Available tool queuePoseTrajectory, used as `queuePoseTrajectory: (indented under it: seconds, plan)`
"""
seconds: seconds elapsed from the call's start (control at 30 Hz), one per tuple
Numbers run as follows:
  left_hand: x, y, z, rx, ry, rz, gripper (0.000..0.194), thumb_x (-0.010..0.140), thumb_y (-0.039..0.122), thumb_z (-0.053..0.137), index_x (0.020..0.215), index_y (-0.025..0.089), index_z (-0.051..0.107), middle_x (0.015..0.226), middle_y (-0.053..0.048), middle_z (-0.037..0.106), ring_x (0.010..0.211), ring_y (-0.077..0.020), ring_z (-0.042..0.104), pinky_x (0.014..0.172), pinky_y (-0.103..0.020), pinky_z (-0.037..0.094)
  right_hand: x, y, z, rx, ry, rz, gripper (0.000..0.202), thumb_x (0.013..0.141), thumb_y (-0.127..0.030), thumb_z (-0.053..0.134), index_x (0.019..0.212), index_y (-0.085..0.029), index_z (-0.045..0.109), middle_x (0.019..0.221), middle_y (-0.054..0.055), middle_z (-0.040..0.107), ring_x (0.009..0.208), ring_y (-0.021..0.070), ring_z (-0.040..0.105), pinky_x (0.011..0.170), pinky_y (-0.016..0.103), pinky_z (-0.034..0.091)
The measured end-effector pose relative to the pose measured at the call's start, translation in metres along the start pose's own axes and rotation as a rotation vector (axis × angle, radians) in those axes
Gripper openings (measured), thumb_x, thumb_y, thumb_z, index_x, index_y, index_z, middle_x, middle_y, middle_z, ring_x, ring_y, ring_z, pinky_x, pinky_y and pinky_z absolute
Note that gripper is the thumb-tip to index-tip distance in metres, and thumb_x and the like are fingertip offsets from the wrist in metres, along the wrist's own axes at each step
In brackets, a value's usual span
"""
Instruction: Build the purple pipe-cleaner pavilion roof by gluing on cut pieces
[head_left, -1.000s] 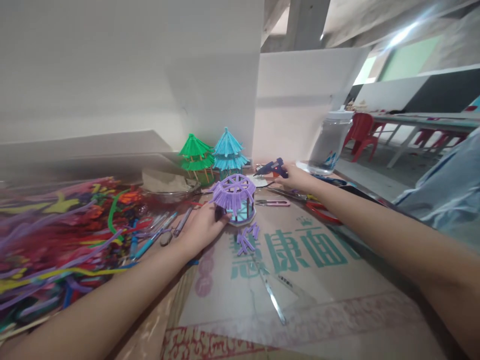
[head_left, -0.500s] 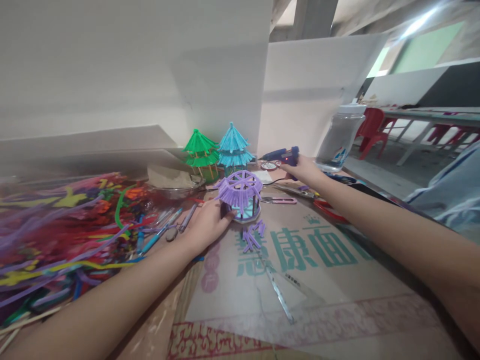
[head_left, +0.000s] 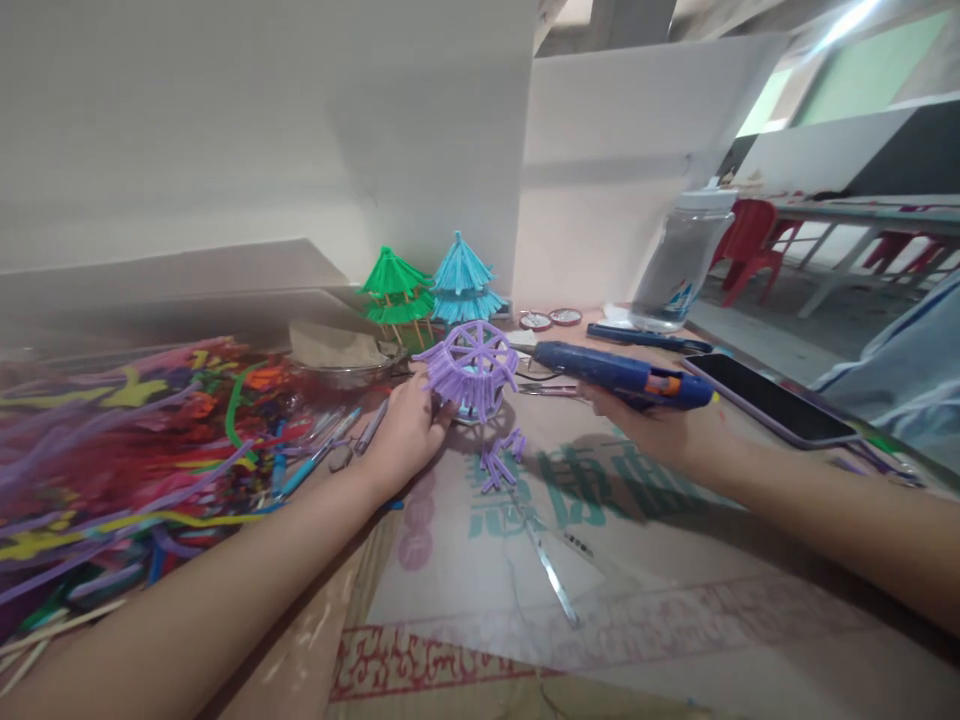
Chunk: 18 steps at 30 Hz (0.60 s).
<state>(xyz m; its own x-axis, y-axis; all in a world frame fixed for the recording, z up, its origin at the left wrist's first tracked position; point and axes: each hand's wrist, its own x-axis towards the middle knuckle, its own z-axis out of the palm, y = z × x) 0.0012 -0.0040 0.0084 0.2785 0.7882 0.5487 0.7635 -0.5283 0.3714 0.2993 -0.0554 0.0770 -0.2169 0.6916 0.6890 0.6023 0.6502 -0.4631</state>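
My left hand [head_left: 411, 432] grips the left side of a small purple pavilion model [head_left: 474, 372], its ring-shaped roof fringed with purple strips and open between spokes at the top. Closed around a blue glue gun [head_left: 626, 375] is my right hand [head_left: 652, 425]; the nozzle points left, close to the roof's right edge. Short purple pieces [head_left: 501, 460] lie on the printed board just in front of the model. Behind it stand a green tiered model [head_left: 397, 290] and a light blue one [head_left: 463, 275].
Colourful pipe cleaners [head_left: 135, 440] are heaped at the left, beside a bowl [head_left: 341, 360]. A metal strip [head_left: 553, 575] lies in front. At the right are a phone [head_left: 769, 400], a utility knife [head_left: 645, 338] and a clear bottle [head_left: 682, 260]. White panels stand behind.
My right hand has brought the glue gun nearer and lifted it beside the purple model, uncovering the phone and knife. The purple model is tilted a little in my left hand.
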Motion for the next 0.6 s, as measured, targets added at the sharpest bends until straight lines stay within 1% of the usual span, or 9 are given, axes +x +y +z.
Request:
queuePoseTrajectory:
  seconds: [0.07, 0.1, 0.2, 0.27, 0.33, 0.4, 0.5, 0.6]
  plan:
    - [0.0007, -0.0018, 0.0004, 0.051, 0.019, 0.011, 0.029, 0.092, 0.024, 0.053, 0.119, 0.017, 0.062, 0.126, -0.016, 0.065, 0.119, -0.0341, 0.06, 0.106, -0.054, 0.047, -0.0012, 0.001, -0.0005, -0.008, -0.024, 0.005, 0.008, 0.086, -0.033, 0.069, 0.091, -0.028, 0.072, 0.087, 0.002, 0.076, 0.084, 0.0235, 0.072, 0.077, 0.035, 0.058]
    - [0.0009, -0.0023, 0.0005, 0.071, 0.024, 0.014, 0.029, 0.092, 0.024, 0.053, 0.118, 0.017, 0.061, 0.126, -0.016, 0.064, 0.118, -0.0344, 0.06, 0.105, -0.055, 0.047, -0.0005, 0.0017, -0.0017, -0.007, -0.065, 0.015, 0.01, 0.085, -0.034, 0.07, 0.092, -0.027, 0.071, 0.086, 0.002, 0.076, 0.082, 0.0232, 0.071, 0.075, 0.035, 0.057]
    - [0.0013, -0.0027, 0.0, 0.093, 0.02, 0.01, 0.025, 0.091, 0.022, 0.054, 0.115, 0.018, 0.061, 0.123, -0.016, 0.064, 0.117, -0.0341, 0.061, 0.104, -0.055, 0.048, 0.0033, 0.002, -0.0068, 0.026, -0.21, 0.074, 0.016, 0.083, -0.04, 0.071, 0.081, -0.025, 0.067, 0.079, 0.002, 0.072, 0.075, 0.0229, 0.068, 0.068, 0.034, 0.053]
    - [0.0013, -0.0024, -0.0004, 0.099, 0.017, 0.015, 0.024, 0.09, 0.02, 0.055, 0.113, 0.019, 0.062, 0.122, -0.014, 0.065, 0.118, -0.0334, 0.06, 0.105, -0.054, 0.047, 0.0049, 0.0006, -0.0091, 0.068, -0.27, 0.108, 0.02, 0.082, -0.042, 0.071, 0.077, -0.024, 0.064, 0.077, 0.003, 0.072, 0.078, 0.0239, 0.068, 0.069, 0.035, 0.052]
    - [0.0013, -0.0017, -0.0007, 0.102, 0.022, 0.023, 0.025, 0.089, 0.018, 0.057, 0.113, 0.019, 0.061, 0.124, -0.014, 0.064, 0.121, -0.0327, 0.06, 0.107, -0.053, 0.047, 0.005, -0.0006, -0.0093, 0.088, -0.293, 0.125, 0.02, 0.082, -0.043, 0.07, 0.077, -0.024, 0.063, 0.077, 0.003, 0.071, 0.078, 0.0238, 0.068, 0.07, 0.035, 0.051]
    - [0.0015, -0.0008, -0.0011, 0.103, 0.022, 0.025, 0.027, 0.089, 0.017, 0.058, 0.116, 0.018, 0.062, 0.126, -0.014, 0.064, 0.124, -0.0329, 0.058, 0.109, -0.052, 0.045, 0.004, -0.0011, -0.0083, 0.062, -0.294, 0.138, 0.023, 0.081, -0.044, 0.069, 0.074, -0.024, 0.062, 0.072, 0.002, 0.068, 0.07, 0.0216, 0.065, 0.064, 0.033, 0.049]
    - [0.0021, 0.0012, -0.0022, 0.104, 0.018, 0.026, 0.033, 0.089, 0.016, 0.058, 0.121, 0.018, 0.062, 0.131, -0.014, 0.062, 0.13, -0.0336, 0.056, 0.112, -0.053, 0.043, 0.0031, -0.0017, -0.0069, -0.005, -0.287, 0.148, 0.029, 0.079, -0.046, 0.071, 0.068, -0.024, 0.055, 0.062, -0.001, 0.059, 0.06, 0.0176, 0.057, 0.056, 0.03, 0.042]
    - [0.0025, 0.0026, -0.0036, 0.105, 0.012, 0.031, 0.04, 0.087, 0.014, 0.059, 0.127, 0.018, 0.06, 0.133, -0.014, 0.062, 0.131, -0.0334, 0.055, 0.113, -0.052, 0.043, 0.0038, -0.0031, -0.0069, -0.039, -0.27, 0.153, 0.032, 0.078, -0.047, 0.071, 0.068, -0.024, 0.051, 0.062, -0.002, 0.056, 0.059, 0.0164, 0.055, 0.056, 0.029, 0.041]
